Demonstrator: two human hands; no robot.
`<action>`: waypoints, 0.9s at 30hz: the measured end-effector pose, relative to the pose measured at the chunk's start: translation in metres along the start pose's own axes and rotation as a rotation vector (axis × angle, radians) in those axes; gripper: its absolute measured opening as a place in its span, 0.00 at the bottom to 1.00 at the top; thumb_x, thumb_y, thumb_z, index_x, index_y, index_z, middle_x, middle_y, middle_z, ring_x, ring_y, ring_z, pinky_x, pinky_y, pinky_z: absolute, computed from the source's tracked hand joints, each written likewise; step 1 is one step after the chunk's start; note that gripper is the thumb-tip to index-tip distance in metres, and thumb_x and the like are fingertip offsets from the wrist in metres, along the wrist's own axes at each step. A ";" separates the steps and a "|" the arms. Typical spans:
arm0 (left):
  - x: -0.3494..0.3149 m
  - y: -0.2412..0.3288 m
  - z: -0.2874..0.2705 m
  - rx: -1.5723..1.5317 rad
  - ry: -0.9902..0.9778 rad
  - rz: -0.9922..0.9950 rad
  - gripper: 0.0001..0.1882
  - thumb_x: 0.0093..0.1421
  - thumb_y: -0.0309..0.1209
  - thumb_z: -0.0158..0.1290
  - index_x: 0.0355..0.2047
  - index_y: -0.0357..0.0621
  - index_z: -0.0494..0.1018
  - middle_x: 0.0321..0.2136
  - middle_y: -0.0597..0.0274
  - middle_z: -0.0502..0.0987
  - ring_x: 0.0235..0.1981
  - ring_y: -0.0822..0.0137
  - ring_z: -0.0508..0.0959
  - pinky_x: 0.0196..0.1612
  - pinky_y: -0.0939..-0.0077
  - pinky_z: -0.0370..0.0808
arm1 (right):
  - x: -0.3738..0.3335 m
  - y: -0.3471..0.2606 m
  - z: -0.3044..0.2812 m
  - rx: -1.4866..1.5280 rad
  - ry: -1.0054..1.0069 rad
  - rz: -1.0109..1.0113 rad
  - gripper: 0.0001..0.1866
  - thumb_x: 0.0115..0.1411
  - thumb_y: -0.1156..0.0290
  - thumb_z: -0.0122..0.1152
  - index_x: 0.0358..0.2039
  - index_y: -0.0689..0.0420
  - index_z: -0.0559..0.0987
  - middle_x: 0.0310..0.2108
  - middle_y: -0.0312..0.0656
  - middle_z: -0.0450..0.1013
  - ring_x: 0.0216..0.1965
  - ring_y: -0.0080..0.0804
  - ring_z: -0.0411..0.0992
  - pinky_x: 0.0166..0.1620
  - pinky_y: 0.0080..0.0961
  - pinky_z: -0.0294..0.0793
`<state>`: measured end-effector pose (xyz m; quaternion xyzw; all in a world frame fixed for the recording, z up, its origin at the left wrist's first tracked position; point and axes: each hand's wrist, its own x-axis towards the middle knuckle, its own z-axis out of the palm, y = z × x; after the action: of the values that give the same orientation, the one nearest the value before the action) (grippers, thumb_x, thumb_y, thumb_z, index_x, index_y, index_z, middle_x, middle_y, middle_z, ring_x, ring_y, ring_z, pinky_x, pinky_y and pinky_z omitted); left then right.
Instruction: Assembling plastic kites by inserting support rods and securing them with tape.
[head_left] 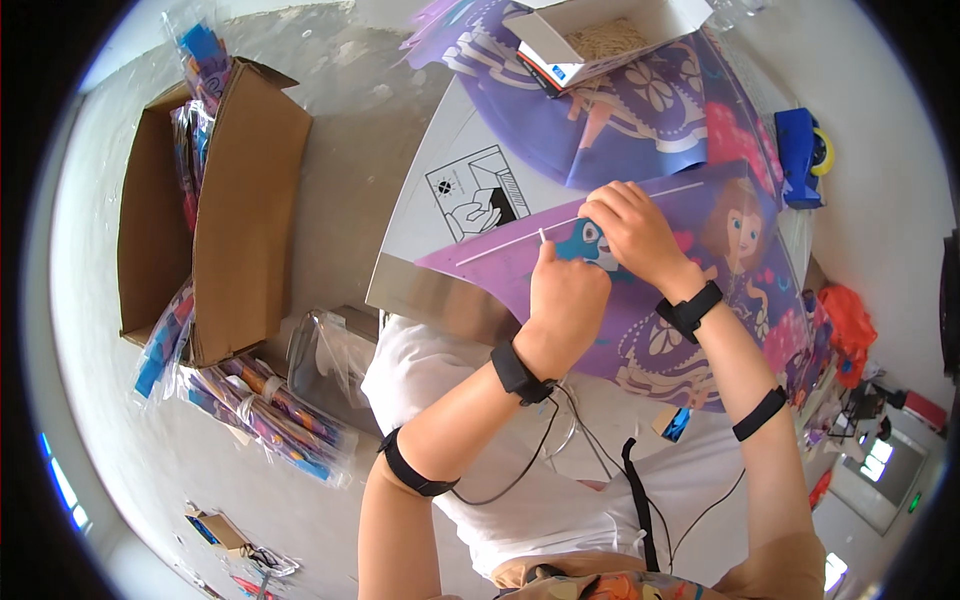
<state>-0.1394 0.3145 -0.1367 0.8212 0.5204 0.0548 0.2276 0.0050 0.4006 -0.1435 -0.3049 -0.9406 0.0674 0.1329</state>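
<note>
A thin purple sheet (690,225) printed with cartoon figures lies across the table and hangs over its near edge. Along its upper side runs a narrow straight white strip (500,248). My left hand (570,295) is closed over the sheet, and a short thin white stick (543,236) pokes out between its fingertips. To its right, my right hand (638,240) has its fingers curled over the sheet's upper edge by the strip; what lies under them is hidden. Further off rests another purple printed sheet (560,130).
An open white box (570,70) of small tan pieces sits on the far sheets. A blue tape dispenser (797,160) stands at the right. On the floor at left are a cardboard box (250,200) and plastic-wrapped bundles (270,415). Black cables (540,450) hang from my wrist.
</note>
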 end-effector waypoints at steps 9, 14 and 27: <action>0.001 0.003 -0.005 0.103 -0.077 -0.167 0.03 0.45 0.25 0.58 0.19 0.49 0.78 0.19 0.65 0.76 0.26 0.64 0.79 0.58 0.36 0.56 | 0.003 -0.013 0.008 0.016 0.010 0.028 0.08 0.48 0.79 0.56 0.32 0.58 0.74 0.31 0.38 0.67 0.35 0.36 0.68 0.40 0.30 0.68; 0.003 0.004 -0.007 0.114 -0.112 -0.200 0.03 0.45 0.26 0.59 0.20 0.50 0.78 0.20 0.67 0.76 0.28 0.63 0.79 0.58 0.28 0.53 | 0.004 -0.012 0.006 -0.019 0.000 0.027 0.07 0.48 0.79 0.56 0.30 0.58 0.73 0.30 0.38 0.67 0.35 0.36 0.68 0.40 0.30 0.68; 0.004 0.002 -0.008 0.076 -0.189 -0.226 0.02 0.46 0.26 0.58 0.23 0.48 0.79 0.21 0.66 0.78 0.30 0.62 0.80 0.57 0.23 0.51 | 0.017 -0.031 0.004 0.072 0.022 0.021 0.15 0.50 0.72 0.64 0.40 0.58 0.77 0.36 0.37 0.70 0.40 0.35 0.69 0.43 0.29 0.69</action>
<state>-0.1391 0.3201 -0.1292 0.7669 0.5875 -0.0687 0.2490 -0.0269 0.3855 -0.1375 -0.3107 -0.9327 0.0994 0.1536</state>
